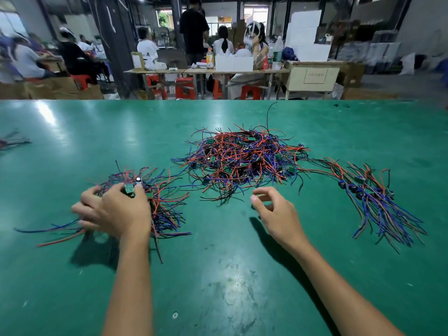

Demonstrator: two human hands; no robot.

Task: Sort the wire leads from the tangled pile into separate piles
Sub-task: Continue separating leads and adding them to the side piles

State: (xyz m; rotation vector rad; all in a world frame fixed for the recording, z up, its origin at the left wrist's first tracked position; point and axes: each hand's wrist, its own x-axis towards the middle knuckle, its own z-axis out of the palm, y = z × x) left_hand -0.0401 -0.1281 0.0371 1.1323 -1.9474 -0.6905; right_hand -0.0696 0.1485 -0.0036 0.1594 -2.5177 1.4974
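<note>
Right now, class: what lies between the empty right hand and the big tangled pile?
Head view: only bare green table separates the right hand from the tangled pile.

We have a single head-worn view, looking forward and down across the green desk (218, 275) from its near edge. Both forearms reach in from the bottom of the frame, close to the lens. Beyond the desk's far edge the wide angle takes in a workshop with seated people.

Green worktable (72, 132), wooden tables (206, 71), red stools (184, 89), seated workers (72, 54), dark pillars (114, 44), bright windows (254, 15)
</note>
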